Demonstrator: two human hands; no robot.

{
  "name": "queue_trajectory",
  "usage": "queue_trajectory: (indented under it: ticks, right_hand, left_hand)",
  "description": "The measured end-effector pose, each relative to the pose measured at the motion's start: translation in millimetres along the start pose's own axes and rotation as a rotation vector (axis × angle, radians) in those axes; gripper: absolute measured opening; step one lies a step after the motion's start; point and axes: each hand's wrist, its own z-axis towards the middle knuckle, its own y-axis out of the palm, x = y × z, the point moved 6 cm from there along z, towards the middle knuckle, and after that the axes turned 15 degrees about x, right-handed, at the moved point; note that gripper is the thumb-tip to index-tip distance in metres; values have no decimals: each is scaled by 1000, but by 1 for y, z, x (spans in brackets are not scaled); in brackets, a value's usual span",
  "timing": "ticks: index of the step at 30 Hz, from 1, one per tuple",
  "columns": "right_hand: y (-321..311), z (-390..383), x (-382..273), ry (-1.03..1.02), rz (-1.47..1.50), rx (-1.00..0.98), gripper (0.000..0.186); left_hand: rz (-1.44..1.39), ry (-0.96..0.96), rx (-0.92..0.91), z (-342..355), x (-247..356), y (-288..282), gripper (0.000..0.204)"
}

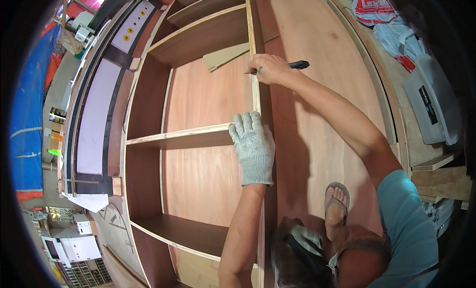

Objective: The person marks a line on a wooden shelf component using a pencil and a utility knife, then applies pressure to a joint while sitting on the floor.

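Note:
A brown wooden shelf unit (165,137) with pale, bare plywood edges lies in front of me, its compartments facing up. My left hand (252,144), in a grey knit glove, rests with fingers stretched out where a cross shelf meets the right side panel (256,92). Farther up that panel, my bare right hand (270,69) is closed around a black-handled cutter knife (300,64). The handle sticks out behind the hand, and a thin pointed tip shows at the panel's pale edge. Fingers hide the middle of the knife.
A piece of brown cardboard (225,57) lies in the compartment beyond my hands. Reddish plywood (317,114) spreads to the right, with my sandalled foot (336,203) on it. A grey plastic case (431,99) and plastic bags (396,37) lie far right. Framed panels (99,119) stand left.

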Motion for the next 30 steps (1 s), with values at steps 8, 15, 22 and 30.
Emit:
queue_trajectory:
  ticks: [8, 15, 22, 30]
  right_hand:
    - [-1, -40, -16, -89, 76, -37, 32]
    - [-18, -19, -10, -40, -37, 91, 29]
    - [5, -43, -30, -124, -27, 18, 28]
    - [3, -55, -27, -154, 44, 76, 37]
  left_hand:
    - [-47, -258, 91, -11, -19, -4, 54]
    - [-174, -237, -176, -61, 2, -29, 68]
    - [-172, -432, -224, -69, -5, -36, 59]
    - [-12, -393, -98, -74, -7, -33, 42]
